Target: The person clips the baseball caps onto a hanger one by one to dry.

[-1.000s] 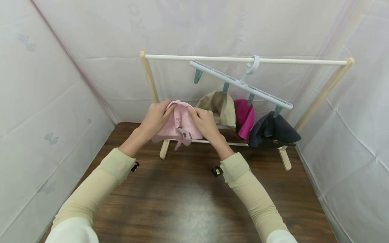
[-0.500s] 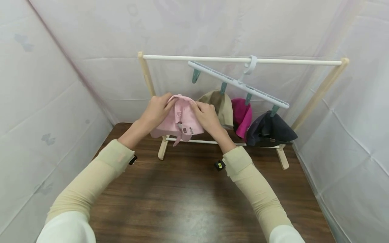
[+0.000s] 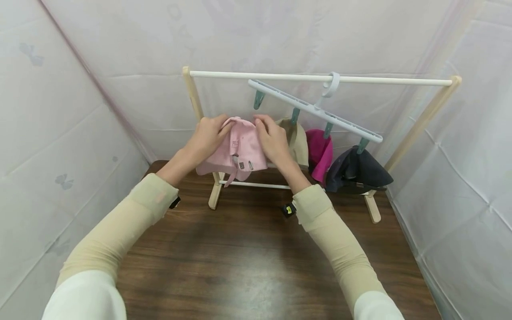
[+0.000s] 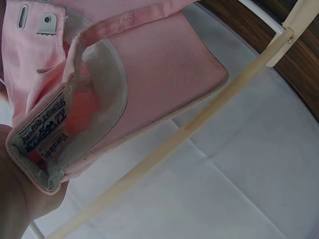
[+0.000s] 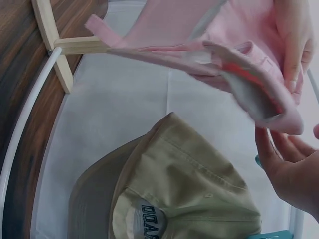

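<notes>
A pink baseball cap [image 3: 250,146] hangs from my left hand [image 3: 206,135], which pinches its upper edge in front of the drying rack. Its back strap and metal buckle face me in the head view. The left wrist view shows the inner label of the cap [image 4: 164,64], with the hand [image 4: 30,199] under its edge. My right hand [image 3: 276,140] is at the cap's right side; in the right wrist view its fingers [image 5: 266,149] reach behind the cap's edge, the thumb apart from the cloth. Left of the other clips, a green clip [image 3: 259,100] hangs with nothing in it.
A pale blue hanger [image 3: 288,98] hooks over the rack's white bar [image 3: 400,81], tilted down to the right. From its clips hang a beige cap [image 3: 298,144], a magenta cap [image 3: 320,153] and a dark navy cap [image 3: 358,171]. Wooden posts [image 3: 424,122] stand on the brown table [image 3: 240,249].
Both hands and the pink cap have risen toward the hanger. The right hand, which pinched the cap's edge before, has loosened its thumb and fingers from it; the left keeps its grip.
</notes>
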{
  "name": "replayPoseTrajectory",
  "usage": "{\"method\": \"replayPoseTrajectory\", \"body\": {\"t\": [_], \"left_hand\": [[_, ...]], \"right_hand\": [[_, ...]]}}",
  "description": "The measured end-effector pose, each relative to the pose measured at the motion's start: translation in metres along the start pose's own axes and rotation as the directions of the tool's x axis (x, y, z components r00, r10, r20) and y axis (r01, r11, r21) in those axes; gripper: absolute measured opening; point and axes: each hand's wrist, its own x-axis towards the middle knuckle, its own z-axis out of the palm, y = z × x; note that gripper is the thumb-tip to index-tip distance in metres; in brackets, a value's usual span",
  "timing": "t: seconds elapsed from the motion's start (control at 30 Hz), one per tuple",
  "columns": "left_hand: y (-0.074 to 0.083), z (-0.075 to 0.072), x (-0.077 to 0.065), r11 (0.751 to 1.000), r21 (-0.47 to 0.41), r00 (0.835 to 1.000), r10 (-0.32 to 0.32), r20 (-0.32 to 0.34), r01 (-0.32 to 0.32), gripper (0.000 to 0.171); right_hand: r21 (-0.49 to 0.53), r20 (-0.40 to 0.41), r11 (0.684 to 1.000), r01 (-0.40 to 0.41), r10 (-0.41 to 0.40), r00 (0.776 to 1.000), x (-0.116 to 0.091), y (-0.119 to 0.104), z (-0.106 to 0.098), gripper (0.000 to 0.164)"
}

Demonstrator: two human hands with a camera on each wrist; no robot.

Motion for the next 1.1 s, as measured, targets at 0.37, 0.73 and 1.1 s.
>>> {"method": "replayPoseTrajectory", "body": {"t": [0.37, 0.73, 1.1], "left_hand": [[-0.005, -0.001, 0.007, 0.999, 0.009, 0.998, -0.051, 0.032, 0.051, 0.034], [-0.004, 0.002, 0.011, 0.997, 0.007, 0.994, -0.081, 0.074, 0.080, 0.034], [0.000, 0.004, 0.010, 0.997, 0.005, 0.996, -0.074, 0.059, 0.074, 0.033]], "right_hand": [[0.373, 0.006, 0.902, -0.216, 0.230, 0.973, 0.034, -0.010, 0.004, 0.060], [0.641, 0.044, 0.698, -0.318, 0.381, 0.924, 0.069, -0.011, 0.013, 0.067], [0.704, 0.036, 0.655, -0.273, 0.351, 0.936, 0.073, -0.009, 0.011, 0.054]]}}
